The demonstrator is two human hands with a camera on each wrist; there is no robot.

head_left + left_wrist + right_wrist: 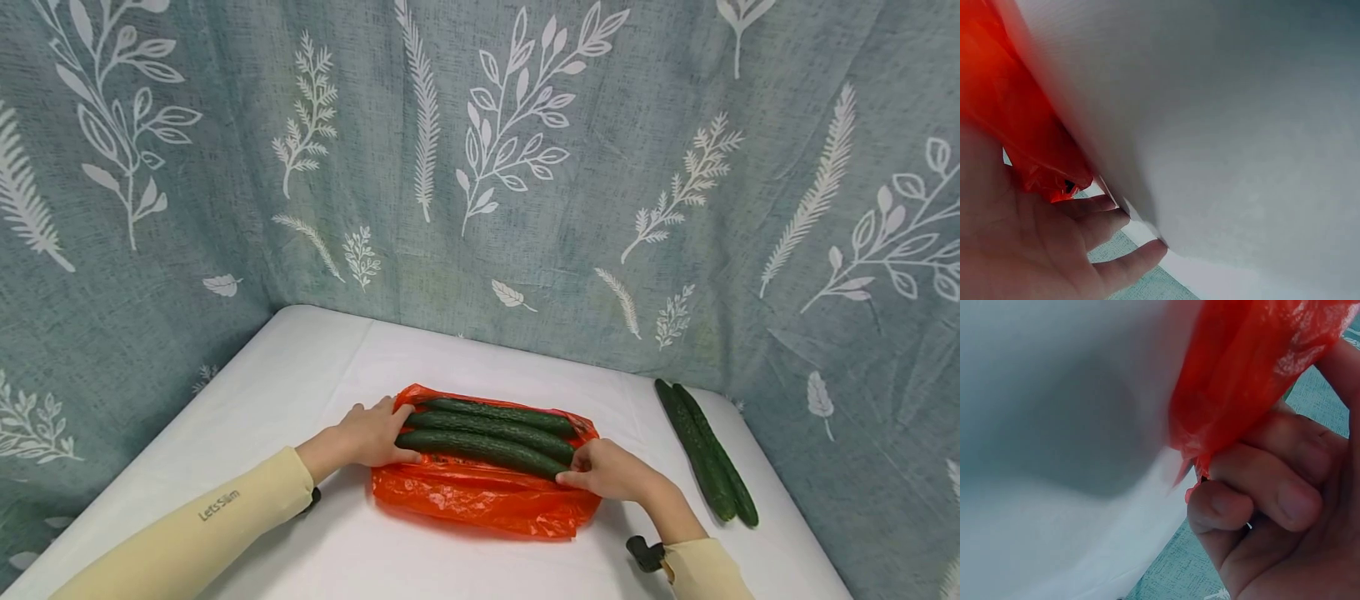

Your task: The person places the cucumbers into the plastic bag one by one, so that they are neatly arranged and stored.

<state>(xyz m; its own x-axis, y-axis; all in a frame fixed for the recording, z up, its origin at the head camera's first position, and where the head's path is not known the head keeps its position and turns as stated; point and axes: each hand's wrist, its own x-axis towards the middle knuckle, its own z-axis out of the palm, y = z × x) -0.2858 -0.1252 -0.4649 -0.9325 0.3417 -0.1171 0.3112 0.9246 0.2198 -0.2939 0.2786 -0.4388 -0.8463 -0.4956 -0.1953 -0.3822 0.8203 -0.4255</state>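
Three dark green cucumbers lie side by side on a red plastic bag, whose front part spreads toward me on the table. My left hand is at their left ends, thumb at the front cucumber and fingers behind. The left wrist view shows those fingers extended beside the bag, fingertips at the white cloth. At the opposite end, my right hand grips the bag's right edge beside the cucumber tips. Its fingers are curled against the red plastic in the right wrist view.
Two more cucumbers lie together near the right edge of the white-covered table. A blue-green curtain with white leaf prints hangs behind the table and along both sides.
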